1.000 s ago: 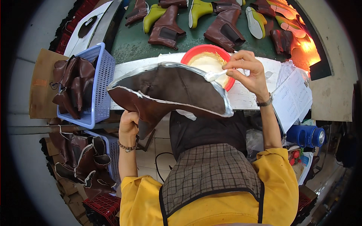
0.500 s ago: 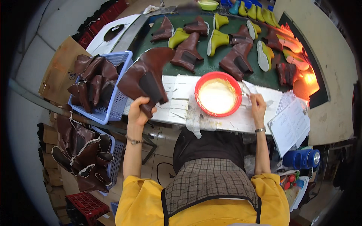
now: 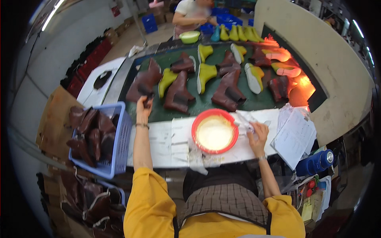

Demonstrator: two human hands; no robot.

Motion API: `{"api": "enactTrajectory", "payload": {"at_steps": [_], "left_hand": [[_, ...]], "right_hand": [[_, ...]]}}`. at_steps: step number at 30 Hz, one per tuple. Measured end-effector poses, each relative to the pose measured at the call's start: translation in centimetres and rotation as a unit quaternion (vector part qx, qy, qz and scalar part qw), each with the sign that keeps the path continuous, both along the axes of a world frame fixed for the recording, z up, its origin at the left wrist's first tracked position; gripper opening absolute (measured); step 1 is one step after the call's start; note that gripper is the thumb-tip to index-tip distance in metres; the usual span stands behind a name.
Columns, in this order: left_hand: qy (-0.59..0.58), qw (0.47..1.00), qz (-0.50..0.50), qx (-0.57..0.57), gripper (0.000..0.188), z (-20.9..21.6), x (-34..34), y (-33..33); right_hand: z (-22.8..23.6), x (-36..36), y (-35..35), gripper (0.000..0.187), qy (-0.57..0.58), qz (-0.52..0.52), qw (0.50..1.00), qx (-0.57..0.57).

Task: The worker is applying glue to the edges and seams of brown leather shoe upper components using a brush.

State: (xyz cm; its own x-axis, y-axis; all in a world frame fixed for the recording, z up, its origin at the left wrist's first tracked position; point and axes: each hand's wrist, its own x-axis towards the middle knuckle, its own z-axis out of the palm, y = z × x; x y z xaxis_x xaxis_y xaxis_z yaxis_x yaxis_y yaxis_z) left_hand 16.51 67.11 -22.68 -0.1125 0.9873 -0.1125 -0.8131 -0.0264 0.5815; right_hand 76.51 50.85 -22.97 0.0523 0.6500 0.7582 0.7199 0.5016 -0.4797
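Observation:
My left hand [image 3: 143, 105] reaches over the green surface [image 3: 156, 115] at its near left, fingers closed on the lower end of a brown leather boot upper [image 3: 145, 81]. The upper lies against that surface. Right of the red bowl [image 3: 195, 139] of creamy white liquid [image 3: 214, 133], my right hand [image 3: 258, 137] is closed around a whitish tool [image 3: 245, 121]; its kind is hard to make out. Several more brown uppers, such as this boot upper [image 3: 178, 93], lie beyond the bowl among yellow-green boot lasts [image 3: 206, 75].
A blue basket [image 3: 122, 139] of brown uppers stands at left, another below it. Papers [image 3: 295, 137] and a blue bottle [image 3: 315, 162] are at right. Orange light glows in an opening [image 3: 305, 85] at far right. Across the table stands another person [image 3: 192, 18] near a green bowl [image 3: 189, 37].
My left hand has carried the boot upper forward and down onto the green surface. My right hand stays by the bowl with its tool. The view has tilted up, showing another person.

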Motion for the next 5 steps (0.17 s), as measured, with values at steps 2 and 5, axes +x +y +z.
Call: {"api": "enactTrajectory", "payload": {"at_steps": [2, 5], "left_hand": [[0.076, 0.986, 0.148, 0.010, 0.015, -4.0, -4.1, -0.8], [0.175, 0.969, 0.126, -0.118, 0.033, -8.2, -1.5, 0.1]], "right_hand": [[0.5, 0.3, -2.0, 0.030, 0.013, 0.035, 0.999, -0.026], [-1.2, 3.5, -4.6, 0.026, 0.015, -0.021, 0.994, -0.104]]}}
